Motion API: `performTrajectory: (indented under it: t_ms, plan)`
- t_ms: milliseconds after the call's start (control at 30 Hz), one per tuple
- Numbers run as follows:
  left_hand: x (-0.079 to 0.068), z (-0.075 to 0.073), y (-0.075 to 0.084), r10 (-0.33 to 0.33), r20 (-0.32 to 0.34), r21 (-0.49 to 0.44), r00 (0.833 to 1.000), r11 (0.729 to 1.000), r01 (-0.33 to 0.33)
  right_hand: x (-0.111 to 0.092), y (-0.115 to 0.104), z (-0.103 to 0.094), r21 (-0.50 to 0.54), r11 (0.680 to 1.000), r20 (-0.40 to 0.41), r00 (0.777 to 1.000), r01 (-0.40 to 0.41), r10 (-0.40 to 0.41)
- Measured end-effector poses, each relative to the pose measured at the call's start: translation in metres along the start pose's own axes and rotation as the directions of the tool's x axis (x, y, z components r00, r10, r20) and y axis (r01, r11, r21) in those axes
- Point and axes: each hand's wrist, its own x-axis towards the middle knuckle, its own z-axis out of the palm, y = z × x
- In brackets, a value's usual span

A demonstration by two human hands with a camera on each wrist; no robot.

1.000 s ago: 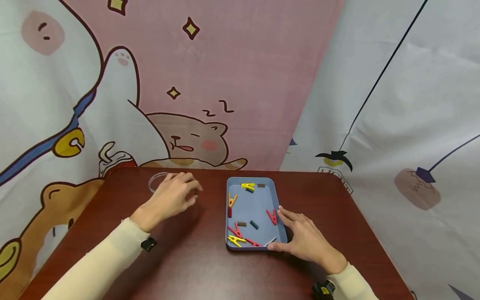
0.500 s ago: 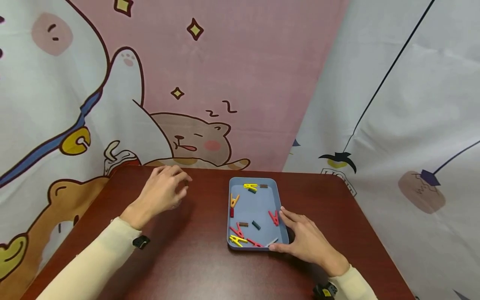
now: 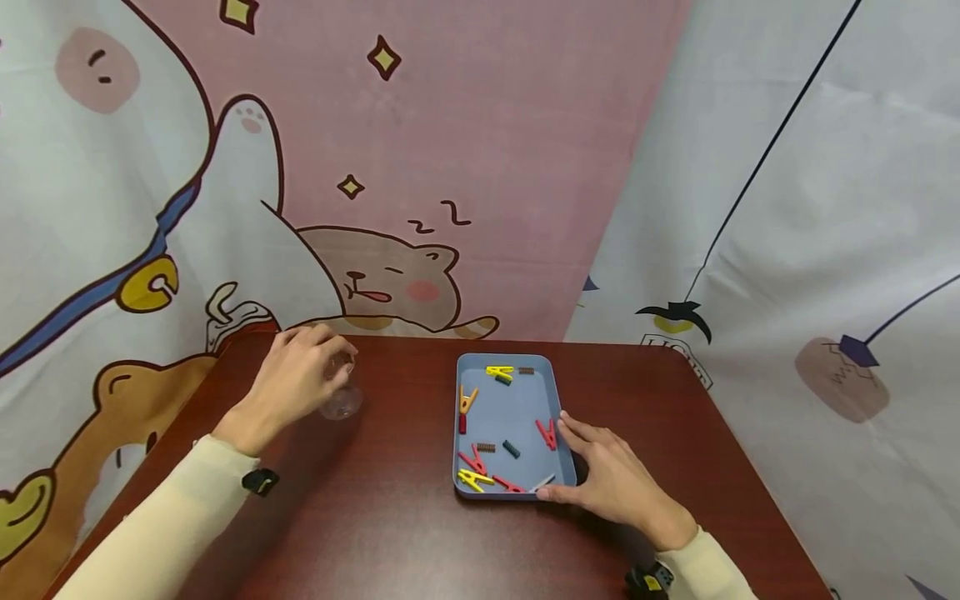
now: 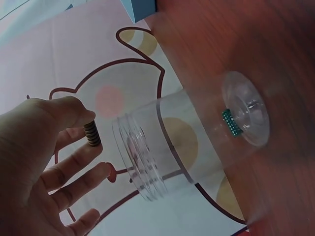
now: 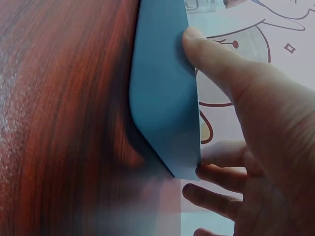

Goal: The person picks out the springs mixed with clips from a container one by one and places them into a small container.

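Observation:
Between thumb and forefinger my left hand pinches a small dark brassy spring. It hovers at the mouth of a clear jar, which stands at the back left of the table. A green spring lies at the jar's bottom. My right hand holds the near right corner of a blue-grey tray, thumb on the near rim and fingers along the right side. Inside the tray are plastic clips, such as a yellow clip and a red clip, plus a brown spring and green spring.
The tray also carries an orange clip, a dark red piece and a thin white piece. Behind the brown table hangs a printed cartoon cloth.
My left hand has moved left, over to the clear jar, whose base now shows beside it. The right hand keeps its hold on the tray.

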Motion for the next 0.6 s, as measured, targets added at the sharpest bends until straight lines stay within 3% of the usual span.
performTrajectory:
  t_ms: [600]
  plan:
    - [-0.018, -0.005, -0.019, -0.108, -0.04, -0.025, 0.993, 0.994, 0.107, -0.001, -0.001, -0.001, -0.004, 1.0, -0.012, 1.0, 0.01, -0.01]
